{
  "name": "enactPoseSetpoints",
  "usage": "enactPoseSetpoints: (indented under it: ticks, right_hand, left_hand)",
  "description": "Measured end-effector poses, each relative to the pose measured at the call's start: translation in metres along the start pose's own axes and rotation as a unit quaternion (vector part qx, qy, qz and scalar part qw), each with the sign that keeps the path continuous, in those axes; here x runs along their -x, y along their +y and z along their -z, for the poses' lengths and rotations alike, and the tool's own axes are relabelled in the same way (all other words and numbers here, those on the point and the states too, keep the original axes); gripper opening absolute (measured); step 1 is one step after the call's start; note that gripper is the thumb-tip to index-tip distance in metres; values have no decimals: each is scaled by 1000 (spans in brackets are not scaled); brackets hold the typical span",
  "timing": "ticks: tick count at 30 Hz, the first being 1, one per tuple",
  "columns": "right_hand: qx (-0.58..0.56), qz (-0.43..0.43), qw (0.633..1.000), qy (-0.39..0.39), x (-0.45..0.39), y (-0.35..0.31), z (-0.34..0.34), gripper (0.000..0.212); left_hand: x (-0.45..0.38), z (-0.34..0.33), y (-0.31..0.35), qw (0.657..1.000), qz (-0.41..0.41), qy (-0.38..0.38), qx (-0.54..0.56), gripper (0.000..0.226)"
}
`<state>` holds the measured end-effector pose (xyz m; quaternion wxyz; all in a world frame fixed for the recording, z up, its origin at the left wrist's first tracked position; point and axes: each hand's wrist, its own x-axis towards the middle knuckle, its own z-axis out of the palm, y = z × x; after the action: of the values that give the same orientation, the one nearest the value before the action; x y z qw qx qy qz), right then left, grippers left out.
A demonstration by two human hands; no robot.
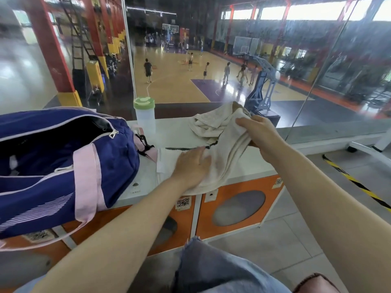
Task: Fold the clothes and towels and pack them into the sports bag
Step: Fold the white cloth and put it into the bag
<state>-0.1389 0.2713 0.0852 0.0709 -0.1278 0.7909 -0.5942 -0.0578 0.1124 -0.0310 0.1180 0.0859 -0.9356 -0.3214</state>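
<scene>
Towel soft, limp, light. L hand flat, pressing it; R hand grips edge at 2 o'clock. Best hold: corners.

surface: white locker top
left of my left hand: open sports bag
under it: towel
beyond: green-lidded bottle

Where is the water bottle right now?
The water bottle stands upright at the back of the white countertop, just right of the open blue sports bag and left of the crumpled towel.
</scene>
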Motion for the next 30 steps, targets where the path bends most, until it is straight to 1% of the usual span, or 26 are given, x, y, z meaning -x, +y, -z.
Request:
enactPoseSetpoints:
  ticks: [1, 3, 5, 6, 7, 8, 9, 10, 12, 13, 15, 18, 20, 21, 23, 24, 25, 26, 27, 28, 29, 30]
  right_hand:
    - [52, 26, 998, 3, 1, -7, -11, 30]
    - [161, 78, 984, -15, 8, -17, -36, 29]
    - [240, 113, 963, -41, 18, -19, -65, 31]
    - [269, 125, 953, -53, 23, -17, -79, 32]
    - [294, 141, 943, -60, 28, -12, -93, 31]
    - [313, 155, 935, -66, 32, -6, -107, 29]
    - [336, 173, 923, -67, 37, 1, -119, 26]
    - [360, 190, 911, -61, 42, 7, -129, 23]
    - [391, 213, 893, -60, 52, 16, -146, 24]
    - [401, 213, 888, -72, 57, 20, -153, 25]
    - [402, 198, 889, -98, 62, 26, -163, 29]
    - [397, 185, 891, -116, 61, 36, -173, 34]
    - [417, 199, 876, -139, 60, 45, -175, 39]
    - [434, 209, 863, -153, 60, 51, -175, 45]
    - [465, 229, 836, -179, 59, 56, -172, 56]
    - [451, 225, 840, -201, 59, 56, -170, 58]
    - [407, 206, 862, -223, 59, 52, -165, 56]
    - [340, 175, 894, -234, 58, 47, -159, 49]
    - [274, 153, 923, -222, 56, 43, -153, 39]
    - [237, 141, 944, -183, 51, 42, -144, 29]
    - [242, 134, 952, -131, 45, 42, -135, 19]
    - [269, 116, 953, -81, 40, 45, -126, 18]
  left_hand:
    - [5, 13, -3, 998, 7, 41, 54, 53]
    - [16, 37, -15, 990, 23, 98, 102, 53]
    - [26, 54, -32, 978, 74, 113, 156, 48]
    - [30, 61, -38, 964, 116, 109, 215, 43]
    - [31, 65, -42, 940, 155, 105, 285, 38]
    - [32, 68, -45, 910, 188, 110, 354, 34]
    - [33, 70, -47, 883, 217, 122, 399, 32]
    - [35, 72, -48, 865, 240, 126, 423, 32]
    - [37, 72, -50, 843, 263, 112, 454, 31]
    - [37, 72, -51, 839, 267, 105, 463, 30]
    - [38, 72, -53, 834, 269, 96, 472, 30]
    - [38, 72, -56, 826, 271, 87, 486, 31]
    - [39, 72, -56, 826, 274, 82, 487, 29]
    - [39, 73, -54, 826, 275, 83, 484, 28]
    - [40, 75, -55, 817, 289, 94, 491, 28]
    - [40, 76, -56, 814, 293, 97, 492, 28]
    - [39, 77, -58, 818, 298, 91, 483, 28]
    - [40, 77, -58, 826, 302, 88, 469, 27]
    - [39, 76, -60, 838, 302, 81, 447, 30]
    - [38, 75, -62, 857, 305, 69, 411, 44]
    - [38, 74, -62, 877, 307, 62, 365, 57]
    - [39, 75, -60, 900, 302, 54, 309, 61]
